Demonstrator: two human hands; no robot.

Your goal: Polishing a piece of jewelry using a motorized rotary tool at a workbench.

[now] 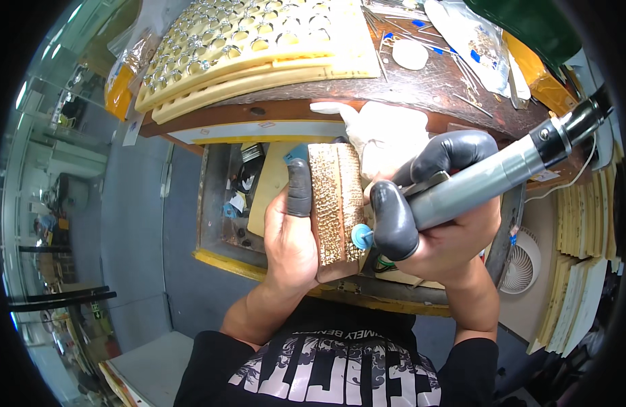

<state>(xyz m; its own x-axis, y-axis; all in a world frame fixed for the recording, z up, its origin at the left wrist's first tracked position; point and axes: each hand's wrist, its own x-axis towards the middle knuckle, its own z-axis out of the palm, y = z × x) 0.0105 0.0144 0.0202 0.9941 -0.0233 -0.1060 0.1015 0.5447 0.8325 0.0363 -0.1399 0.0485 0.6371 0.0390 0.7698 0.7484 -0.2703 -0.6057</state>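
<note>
My left hand (289,230) is closed around a brown block (338,270), its thumb in a black finger cot along the left side. Two gold, rough-textured strips (326,203) cover the block's upper face, side by side with a groove between them. In my right hand (438,217) is a grey rotary handpiece (482,182), held like a pen by fingers in black cots. A small blue disc (361,236) on its tip meets the lower right edge of the gold strips; whether it spins I cannot tell. White cloth or glove material (387,136) lies just beyond the block.
Cream trays (259,64) of rings stand on the wooden bench (448,95) at the far left. Behind lie thin metal rods, a round white piece (410,54) and a plastic bag (469,37). An open drawer (225,203) sits below my hands. A white fan (523,261) stands right.
</note>
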